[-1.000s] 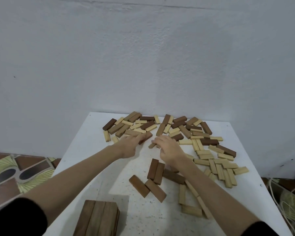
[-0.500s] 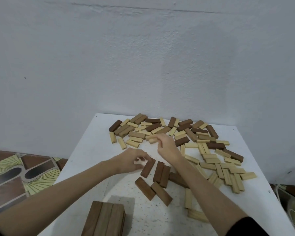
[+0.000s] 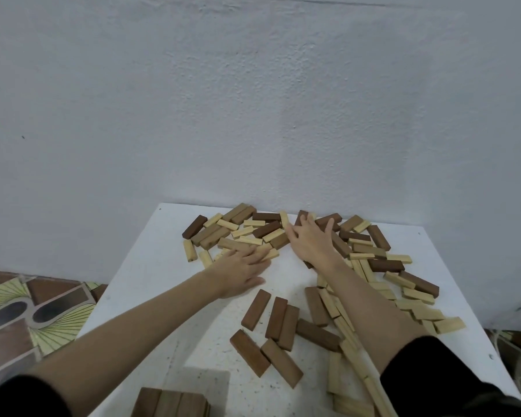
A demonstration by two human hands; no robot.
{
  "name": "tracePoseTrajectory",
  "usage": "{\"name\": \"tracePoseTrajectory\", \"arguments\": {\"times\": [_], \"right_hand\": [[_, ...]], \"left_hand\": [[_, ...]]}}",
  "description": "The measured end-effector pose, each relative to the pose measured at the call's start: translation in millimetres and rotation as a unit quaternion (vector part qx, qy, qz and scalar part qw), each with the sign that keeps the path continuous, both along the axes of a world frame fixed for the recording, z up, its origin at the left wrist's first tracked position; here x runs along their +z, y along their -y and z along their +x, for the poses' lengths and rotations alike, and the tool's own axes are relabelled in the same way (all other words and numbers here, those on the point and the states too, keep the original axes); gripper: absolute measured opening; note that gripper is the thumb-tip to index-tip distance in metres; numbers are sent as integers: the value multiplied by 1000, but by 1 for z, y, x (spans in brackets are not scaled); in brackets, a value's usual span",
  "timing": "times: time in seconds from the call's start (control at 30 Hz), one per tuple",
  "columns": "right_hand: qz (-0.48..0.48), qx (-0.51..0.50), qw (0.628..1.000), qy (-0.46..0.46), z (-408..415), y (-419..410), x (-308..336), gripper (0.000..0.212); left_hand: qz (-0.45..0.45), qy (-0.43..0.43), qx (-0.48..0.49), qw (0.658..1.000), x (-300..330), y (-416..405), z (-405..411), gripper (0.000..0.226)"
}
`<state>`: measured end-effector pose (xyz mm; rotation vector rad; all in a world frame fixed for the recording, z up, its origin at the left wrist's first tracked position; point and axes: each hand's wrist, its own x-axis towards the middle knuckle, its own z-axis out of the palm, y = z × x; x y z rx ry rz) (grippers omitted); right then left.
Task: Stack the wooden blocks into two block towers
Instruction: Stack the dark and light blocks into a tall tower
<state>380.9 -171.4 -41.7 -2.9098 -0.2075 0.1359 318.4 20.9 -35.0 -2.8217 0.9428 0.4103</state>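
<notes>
1. Started tower (image 3: 170, 403) of dark blocks stands at 6 o'clock, at the near table (image 3: 139, 284) edge.
2. Sorted dark blocks (image 3: 269, 329) lie loose at centre, untouched.
3. Left hand (image 3: 241, 273), at 10 o'clock of these, lies flat, fingers straight, tips on pale blocks, gripping nothing.
4. Right hand (image 3: 310, 240), at 12 o'clock, is spread over the far pile (image 3: 244, 230), fingers extended, nothing held.
5. Advice: draw out one dark block singly; raking risks scattering blocks off the far edge.
</notes>
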Motion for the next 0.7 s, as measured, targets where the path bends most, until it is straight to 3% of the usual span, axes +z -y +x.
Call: {"name": "tracePoseTrajectory", "arguments": {"times": [0.13,0.27,0.4,0.5,0.6,0.7], "right_hand": [[-79,53,995,25,-22,5,-4,46],[-83,93,992,12,-49,10,3,42],[-68,129,989,-11,-75,13,3,40],[-4,151,988,-26,-98,21,1,38],[71,90,993,28,-117,32,3,45],[72,-4,995,68,-117,43,8,45]], "left_hand": [[6,19,-9,1000,-1,-14,-10,85],[6,13,16,1000,4,-21,-15,56],[6,-22,51,998,15,-20,-24,54],[1,-26,68,997,28,-17,-33,53],[-27,-31,85,996,41,-10,-41,53],[-68,-64,115,989,49,3,-48,55]]}}
